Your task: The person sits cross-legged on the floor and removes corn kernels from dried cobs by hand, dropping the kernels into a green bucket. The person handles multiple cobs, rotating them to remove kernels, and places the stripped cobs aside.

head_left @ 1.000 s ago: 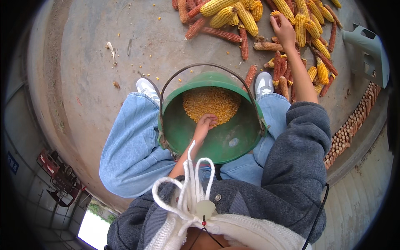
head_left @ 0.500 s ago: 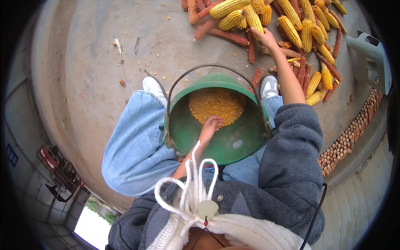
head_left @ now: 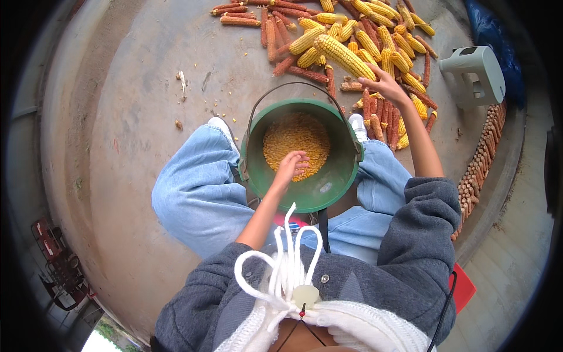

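Observation:
A yellow ear of corn is gripped at its lower end by my right hand, out beyond the bucket and above the pile. Between my legs stands a green bucket with a thin wire handle, partly filled with loose yellow corn kernels. Inside it, my left hand hovers over or rests on the kernels, which I cannot tell; its fingers are loosely bent and apart, with nothing seen in them.
Yellow ears and bare reddish cobs lie heaped ahead to the right. Right of them are a pale green plastic stool, blue sheeting and a row of stacked cobs. Red machinery stands far left.
My right hand has lifted the ear of corn off the heap and brought it nearer the bucket. The bucket appears more upright. My left hand stays inside it, fingers more spread.

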`<state>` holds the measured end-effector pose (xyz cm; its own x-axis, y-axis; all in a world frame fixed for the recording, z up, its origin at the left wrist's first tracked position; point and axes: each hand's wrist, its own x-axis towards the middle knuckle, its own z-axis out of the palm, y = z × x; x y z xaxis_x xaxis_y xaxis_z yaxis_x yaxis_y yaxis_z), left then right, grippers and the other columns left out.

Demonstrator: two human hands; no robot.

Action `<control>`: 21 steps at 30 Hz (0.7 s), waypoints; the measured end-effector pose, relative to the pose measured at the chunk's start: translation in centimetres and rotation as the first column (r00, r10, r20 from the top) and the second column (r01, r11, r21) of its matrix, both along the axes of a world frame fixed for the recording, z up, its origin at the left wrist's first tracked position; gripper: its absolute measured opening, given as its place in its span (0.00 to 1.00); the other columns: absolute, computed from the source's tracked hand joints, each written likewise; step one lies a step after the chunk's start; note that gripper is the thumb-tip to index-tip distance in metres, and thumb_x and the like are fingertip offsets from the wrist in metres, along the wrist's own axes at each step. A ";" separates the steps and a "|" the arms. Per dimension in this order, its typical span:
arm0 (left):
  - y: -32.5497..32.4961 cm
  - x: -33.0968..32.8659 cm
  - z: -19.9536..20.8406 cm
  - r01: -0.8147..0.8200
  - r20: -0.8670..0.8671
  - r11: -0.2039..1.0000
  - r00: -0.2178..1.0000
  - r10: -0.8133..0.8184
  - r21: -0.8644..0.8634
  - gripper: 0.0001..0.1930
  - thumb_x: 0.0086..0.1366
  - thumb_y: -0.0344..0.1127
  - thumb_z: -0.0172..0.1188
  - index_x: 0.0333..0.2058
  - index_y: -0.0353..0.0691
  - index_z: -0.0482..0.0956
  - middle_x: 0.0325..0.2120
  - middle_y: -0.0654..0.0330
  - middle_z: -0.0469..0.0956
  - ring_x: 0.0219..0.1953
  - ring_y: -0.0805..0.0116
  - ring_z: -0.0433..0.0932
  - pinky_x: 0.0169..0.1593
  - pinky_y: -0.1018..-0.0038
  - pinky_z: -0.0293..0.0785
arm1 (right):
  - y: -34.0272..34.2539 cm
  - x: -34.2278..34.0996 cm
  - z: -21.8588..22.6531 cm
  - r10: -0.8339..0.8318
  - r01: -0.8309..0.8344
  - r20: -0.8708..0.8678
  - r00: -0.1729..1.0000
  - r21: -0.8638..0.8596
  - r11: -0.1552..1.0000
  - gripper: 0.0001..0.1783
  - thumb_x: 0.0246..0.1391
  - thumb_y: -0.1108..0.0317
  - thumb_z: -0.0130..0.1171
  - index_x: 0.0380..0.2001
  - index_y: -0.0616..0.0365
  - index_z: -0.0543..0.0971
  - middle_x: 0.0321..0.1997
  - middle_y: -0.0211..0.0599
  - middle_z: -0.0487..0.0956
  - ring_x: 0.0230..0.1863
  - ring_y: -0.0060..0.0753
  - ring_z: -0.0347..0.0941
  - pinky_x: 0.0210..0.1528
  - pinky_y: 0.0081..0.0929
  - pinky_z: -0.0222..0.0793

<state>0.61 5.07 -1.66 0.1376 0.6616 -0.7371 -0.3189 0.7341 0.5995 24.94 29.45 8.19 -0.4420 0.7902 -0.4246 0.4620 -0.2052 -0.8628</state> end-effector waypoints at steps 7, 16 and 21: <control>1.8 -3.0 6.9 -0.156 0.462 0.944 0.887 0.005 0.290 0.26 0.63 0.52 0.34 0.55 0.44 0.49 0.45 0.45 0.65 0.41 0.59 0.72 0.38 0.72 0.72 | -8.3 -0.9 7.0 0.226 -0.217 -0.050 0.973 0.134 0.967 0.32 0.40 0.67 0.61 0.51 0.57 0.63 0.49 0.35 0.67 0.51 0.25 0.61 0.54 0.24 0.55; -2.0 -5.2 9.0 -0.063 0.445 0.963 0.893 -0.063 0.263 0.24 0.62 0.49 0.38 0.51 0.37 0.57 0.44 0.48 0.67 0.44 0.56 0.71 0.40 0.72 0.73 | -17.1 -4.0 5.7 0.342 -0.342 0.054 0.938 0.306 0.888 0.30 0.36 0.73 0.61 0.47 0.58 0.67 0.44 0.32 0.70 0.46 0.23 0.64 0.50 0.21 0.59; -2.8 -5.3 9.0 -0.156 0.431 0.939 0.902 0.008 0.308 0.19 0.59 0.39 0.48 0.48 0.38 0.61 0.40 0.53 0.70 0.39 0.60 0.74 0.37 0.75 0.74 | -18.2 -4.3 6.2 0.268 -0.278 0.075 0.961 0.302 0.912 0.30 0.35 0.71 0.63 0.47 0.54 0.66 0.43 0.32 0.71 0.44 0.25 0.66 0.48 0.23 0.61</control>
